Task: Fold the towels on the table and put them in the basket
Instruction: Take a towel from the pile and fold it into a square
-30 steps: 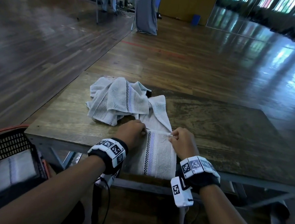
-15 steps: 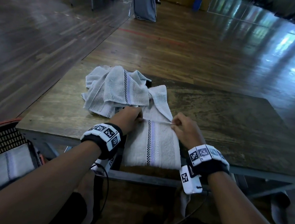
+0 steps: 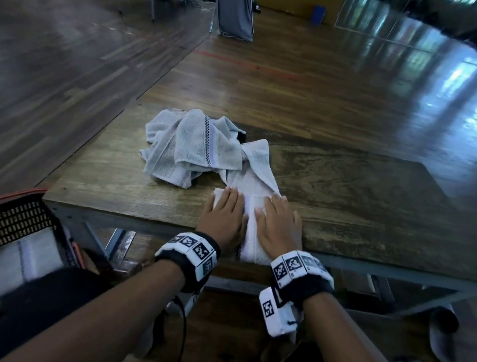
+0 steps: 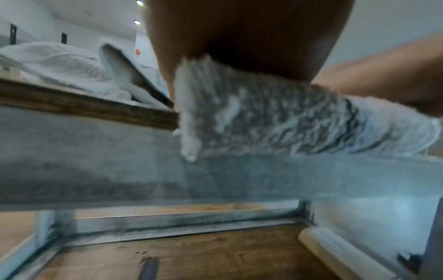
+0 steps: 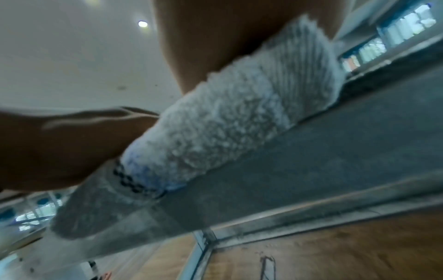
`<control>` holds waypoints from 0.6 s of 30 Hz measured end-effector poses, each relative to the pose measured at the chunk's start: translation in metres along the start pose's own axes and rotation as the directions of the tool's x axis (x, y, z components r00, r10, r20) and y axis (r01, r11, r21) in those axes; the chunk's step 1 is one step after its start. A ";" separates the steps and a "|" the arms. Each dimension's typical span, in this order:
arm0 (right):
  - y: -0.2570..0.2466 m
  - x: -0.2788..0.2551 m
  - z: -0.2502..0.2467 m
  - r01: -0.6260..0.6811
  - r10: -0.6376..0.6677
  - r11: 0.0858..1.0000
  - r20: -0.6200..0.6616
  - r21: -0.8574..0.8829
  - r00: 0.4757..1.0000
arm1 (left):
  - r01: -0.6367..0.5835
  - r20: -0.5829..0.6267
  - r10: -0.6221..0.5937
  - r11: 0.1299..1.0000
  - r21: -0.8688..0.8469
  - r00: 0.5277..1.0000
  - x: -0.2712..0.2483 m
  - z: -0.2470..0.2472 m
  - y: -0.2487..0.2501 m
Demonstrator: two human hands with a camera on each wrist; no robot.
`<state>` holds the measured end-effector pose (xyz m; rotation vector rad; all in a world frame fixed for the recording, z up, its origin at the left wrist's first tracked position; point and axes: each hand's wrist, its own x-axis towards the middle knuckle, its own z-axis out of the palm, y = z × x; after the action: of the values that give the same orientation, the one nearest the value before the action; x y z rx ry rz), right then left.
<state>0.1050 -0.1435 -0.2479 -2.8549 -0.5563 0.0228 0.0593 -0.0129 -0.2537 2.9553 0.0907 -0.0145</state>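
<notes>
A white towel with a checked stripe lies folded at the near edge of the wooden table, its fold hanging slightly over the edge. My left hand and right hand lie flat on it side by side, fingers straight, pressing it down. In the wrist views the towel's thick folded edge shows under each palm. A heap of crumpled pale towels sits just beyond, touching the folded one's far end. The black basket stands low at the left with a folded towel inside.
The right half of the table is bare wood. The table's metal frame runs under the near edge. A sandal lies on the floor at the lower right. Polished wood floor stretches beyond the table.
Both hands held pinched corners at the towel's far fold line; now they have let go and lie flat on the folded towel, which is shorter and thicker.
</notes>
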 end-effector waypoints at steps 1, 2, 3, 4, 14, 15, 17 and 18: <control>0.000 -0.003 0.005 -0.021 0.021 1.000 0.008 0.015 1.000 | 0.015 -0.007 -0.015 1.000 -0.011 1.000 0.000 0.003 -0.002; 0.002 -0.005 0.009 -0.026 0.026 1.000 0.000 0.017 1.000 | 0.020 -0.013 -0.020 1.000 -0.019 1.000 0.001 0.005 -0.003; 0.004 -0.006 0.012 -0.023 0.023 1.000 -0.013 0.016 1.000 | 0.018 -0.016 -0.018 1.000 -0.014 1.000 0.002 0.006 -0.003; 0.007 -0.006 0.013 -0.021 0.021 1.000 -0.018 0.017 1.000 | 0.017 -0.016 -0.017 1.000 -0.011 1.000 0.003 0.008 -0.004; 0.021 0.001 -0.019 -0.251 0.256 0.966 0.143 -0.055 0.956 | 0.226 -0.046 -0.227 0.974 -0.027 0.973 0.003 -0.020 -0.035; 0.023 0.004 -0.024 -0.268 0.278 0.961 0.215 -0.074 0.936 | 0.240 -0.050 -0.241 0.971 -0.015 0.969 0.004 -0.023 -0.037; 0.027 0.008 -0.031 -0.271 0.283 0.959 0.322 -0.080 0.904 | 0.262 0.036 -0.261 0.965 -0.021 0.965 0.002 -0.027 -0.041; 0.029 0.010 -0.032 -0.265 0.273 0.962 0.347 -0.072 0.897 | 0.272 0.086 -0.267 0.961 -0.049 0.960 0.002 -0.028 -0.043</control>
<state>0.1272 -0.1730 -0.2233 -2.9411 -0.2156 0.5923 0.0593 0.0342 -0.2335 2.8534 0.4740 -0.1627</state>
